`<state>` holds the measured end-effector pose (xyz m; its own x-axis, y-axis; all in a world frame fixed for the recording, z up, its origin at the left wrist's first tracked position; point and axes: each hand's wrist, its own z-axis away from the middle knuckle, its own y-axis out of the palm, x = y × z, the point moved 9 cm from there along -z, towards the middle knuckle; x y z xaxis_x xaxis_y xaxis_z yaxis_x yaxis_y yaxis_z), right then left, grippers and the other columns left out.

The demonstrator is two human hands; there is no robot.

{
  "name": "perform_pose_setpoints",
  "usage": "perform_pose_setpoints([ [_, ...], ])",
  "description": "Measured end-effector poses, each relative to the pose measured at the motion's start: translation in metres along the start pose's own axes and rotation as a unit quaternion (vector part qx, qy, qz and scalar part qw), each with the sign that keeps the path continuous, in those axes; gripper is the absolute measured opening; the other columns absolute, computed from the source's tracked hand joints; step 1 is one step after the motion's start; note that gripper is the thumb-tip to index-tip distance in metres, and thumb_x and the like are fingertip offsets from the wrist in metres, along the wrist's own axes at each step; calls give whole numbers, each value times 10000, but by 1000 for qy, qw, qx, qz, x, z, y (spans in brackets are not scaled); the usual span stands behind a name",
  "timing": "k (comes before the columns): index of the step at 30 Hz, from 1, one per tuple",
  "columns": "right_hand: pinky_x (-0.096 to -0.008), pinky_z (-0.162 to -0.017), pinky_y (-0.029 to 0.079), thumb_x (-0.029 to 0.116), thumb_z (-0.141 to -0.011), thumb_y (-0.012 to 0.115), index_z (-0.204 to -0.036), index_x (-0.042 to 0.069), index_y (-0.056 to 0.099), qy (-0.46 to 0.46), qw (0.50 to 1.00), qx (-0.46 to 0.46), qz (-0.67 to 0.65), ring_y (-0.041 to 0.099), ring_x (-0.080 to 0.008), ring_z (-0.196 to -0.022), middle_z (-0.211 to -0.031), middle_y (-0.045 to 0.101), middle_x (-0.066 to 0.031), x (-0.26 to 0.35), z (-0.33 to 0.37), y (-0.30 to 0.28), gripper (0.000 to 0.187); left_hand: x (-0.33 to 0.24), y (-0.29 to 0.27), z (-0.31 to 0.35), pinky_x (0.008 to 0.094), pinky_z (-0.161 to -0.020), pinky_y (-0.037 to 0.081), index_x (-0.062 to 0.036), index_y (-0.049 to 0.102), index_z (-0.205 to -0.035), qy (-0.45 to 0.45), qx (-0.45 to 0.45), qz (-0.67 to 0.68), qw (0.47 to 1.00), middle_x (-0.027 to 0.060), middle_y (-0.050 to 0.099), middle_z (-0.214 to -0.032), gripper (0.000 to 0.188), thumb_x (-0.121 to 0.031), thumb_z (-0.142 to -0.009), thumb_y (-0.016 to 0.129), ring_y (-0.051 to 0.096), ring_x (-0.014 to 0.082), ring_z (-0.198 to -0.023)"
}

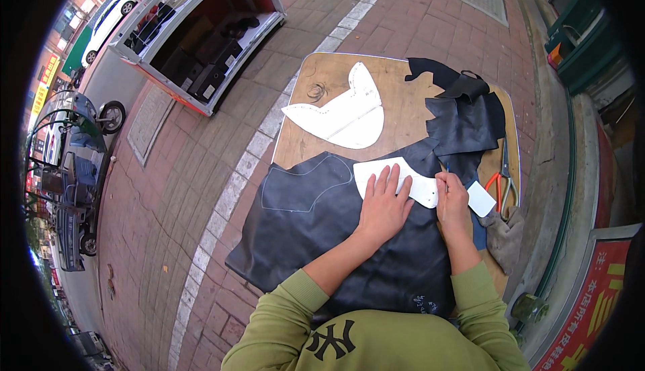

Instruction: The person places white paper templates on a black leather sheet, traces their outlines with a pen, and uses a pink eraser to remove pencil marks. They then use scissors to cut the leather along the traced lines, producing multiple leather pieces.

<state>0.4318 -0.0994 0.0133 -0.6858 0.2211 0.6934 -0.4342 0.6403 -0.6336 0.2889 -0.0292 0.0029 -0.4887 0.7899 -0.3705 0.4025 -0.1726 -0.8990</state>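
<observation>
A sheet of black leather (336,257) covers the near part of the wooden table (396,75) and hangs over its front edge. My left hand (385,208) lies flat with fingers spread, pressing a white shoe-pattern piece (425,188) onto the leather. At the pattern's right end, my right hand (454,203) is closed around a slim pen (448,167); its tip is hard to make out. Left of the pattern, a thin pale outline (311,208) is drawn on the leather. A larger white pattern (349,119) rests farther back on bare wood.
Dark leather scraps (467,119) lie at the back right. Scissors (505,173) with orange handles, a small white card (481,199) and a grey cloth (500,240) are along the right edge. A display cart (201,42) stands far left on the brick pavement.
</observation>
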Motion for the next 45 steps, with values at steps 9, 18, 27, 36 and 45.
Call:
perform_pose_setpoints([
  [9, -388, -696, 498, 39, -931, 581, -954, 1, 620, -20, 1000, -21, -9, 638, -369, -799, -881, 644, -173, 5, 0, -3, 59, -1, -2, 0, 522, -1105, 309, -110, 557, -1334, 4, -14, 3, 1000, 196, 437, -1454, 507, -311, -880, 654, 398, 371, -1348],
  [18, -391, -684, 493, 40, -926, 592, -956, 5, 624, -21, 1000, -20, -5, 632, -371, -789, -868, 638, -170, 5, 0, -2, 56, 0, 1, -1, 522, -1105, 312, -126, 566, -1325, 7, -25, -6, 1000, 186, 454, -1435, 453, -246, -894, 635, 412, 370, -1331],
  [27, -326, -673, 491, 58, -943, 601, -1012, -8, 643, 52, 993, -54, -96, 617, -255, -729, -864, 632, -129, -20, 5, -10, 105, -3, 0, -2, 525, -1106, 291, -201, 607, -1310, 14, -26, -13, 999, 202, 466, -1422, 420, -307, -904, 623, 406, 381, -1329],
  [36, -267, -771, 508, 6, -953, 544, -1083, -24, 604, 71, 988, -51, -125, 620, -153, -824, -957, 637, -70, -29, 32, -32, 146, -6, 1, -2, 536, -1084, 312, -233, 622, -1301, 26, -32, -25, 999, 197, 469, -1412, 424, -300, -884, 651, 417, 391, -1305],
  [45, -379, -790, 492, -42, -766, 624, -1054, 40, 610, -34, 999, -30, 6, 596, -313, -908, -970, 614, -114, 0, 29, -28, 300, -13, 1, -5, 584, -1069, 299, -262, 591, -1345, 40, -1, -45, 998, 249, 431, -1428, 584, -460, -809, 708, 393, 443, -1309],
])
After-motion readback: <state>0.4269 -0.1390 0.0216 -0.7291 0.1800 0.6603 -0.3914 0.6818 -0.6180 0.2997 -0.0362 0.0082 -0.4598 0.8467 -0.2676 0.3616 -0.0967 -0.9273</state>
